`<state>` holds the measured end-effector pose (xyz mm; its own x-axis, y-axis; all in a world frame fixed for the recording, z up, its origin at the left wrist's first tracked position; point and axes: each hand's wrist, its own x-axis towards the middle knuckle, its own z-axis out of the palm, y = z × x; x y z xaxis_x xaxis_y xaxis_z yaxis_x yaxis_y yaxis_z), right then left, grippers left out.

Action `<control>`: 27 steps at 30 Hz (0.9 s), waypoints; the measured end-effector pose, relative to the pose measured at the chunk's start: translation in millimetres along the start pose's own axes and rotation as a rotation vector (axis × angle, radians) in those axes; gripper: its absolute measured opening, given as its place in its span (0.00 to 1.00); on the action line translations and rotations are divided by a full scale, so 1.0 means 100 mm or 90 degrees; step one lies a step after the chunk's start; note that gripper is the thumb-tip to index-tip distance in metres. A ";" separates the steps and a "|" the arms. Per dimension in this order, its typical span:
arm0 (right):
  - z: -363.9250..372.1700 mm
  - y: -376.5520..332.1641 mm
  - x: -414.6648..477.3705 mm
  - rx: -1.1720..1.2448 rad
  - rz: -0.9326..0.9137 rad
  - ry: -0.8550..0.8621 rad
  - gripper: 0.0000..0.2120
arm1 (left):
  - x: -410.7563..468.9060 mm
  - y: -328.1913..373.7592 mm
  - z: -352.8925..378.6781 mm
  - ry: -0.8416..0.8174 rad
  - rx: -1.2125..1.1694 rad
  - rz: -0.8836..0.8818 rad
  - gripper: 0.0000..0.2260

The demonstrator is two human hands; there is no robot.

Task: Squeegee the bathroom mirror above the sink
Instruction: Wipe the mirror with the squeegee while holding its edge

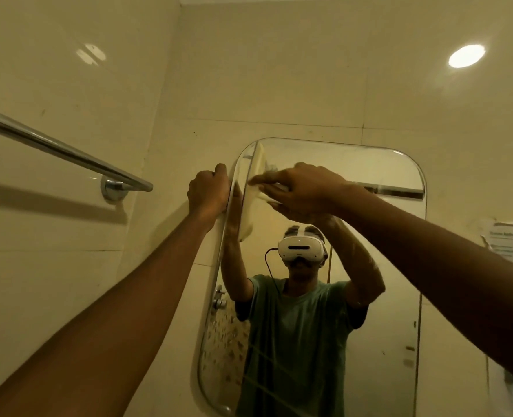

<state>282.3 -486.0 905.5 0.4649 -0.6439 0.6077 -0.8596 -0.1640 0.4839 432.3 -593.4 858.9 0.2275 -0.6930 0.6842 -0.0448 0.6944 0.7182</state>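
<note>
A rounded-rectangle frameless glass mirror (393, 311) hangs on the wall and fills the centre and lower right of the frame. Streaks show on its lower part.

Against its upper left corner lies a pale cream wiper (250, 212), set upright along the left edge. It is not clear whether this is a cloth or a squeegee blade. It sits at the top corner, probably so a stroke can begin there and clear the glass downward.

The right hand (297, 191) reaches in from the right of the frame. Its fingers are closed over the wiper and hold it against the glass.

The left hand (208, 191) reaches up from the lower left. Its fingers are curled at the mirror's left rim and appear to grip it, probably to steady the mirror or brace the person against the push.

The glass reflects the person with both arms raised, wearing a green T-shirt and a white headset.

A chrome towel bar (65, 152) crosses the upper left of the frame. Glossy cream wall tiles (279, 85) surround the mirror. A white paper notice (511, 239) is stuck at the right edge.
</note>
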 end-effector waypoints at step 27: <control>-0.20 0.64 -0.87 0.164 0.398 0.295 0.20 | 0.04 -0.11 -0.03 -0.020 0.083 0.042 0.18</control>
<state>191.4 -425.6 896.1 -0.1240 -0.3088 0.9430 -0.9846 -0.0801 -0.1557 436.8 -603.0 852.9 0.1886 -0.6537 0.7328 -0.1859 0.7090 0.6803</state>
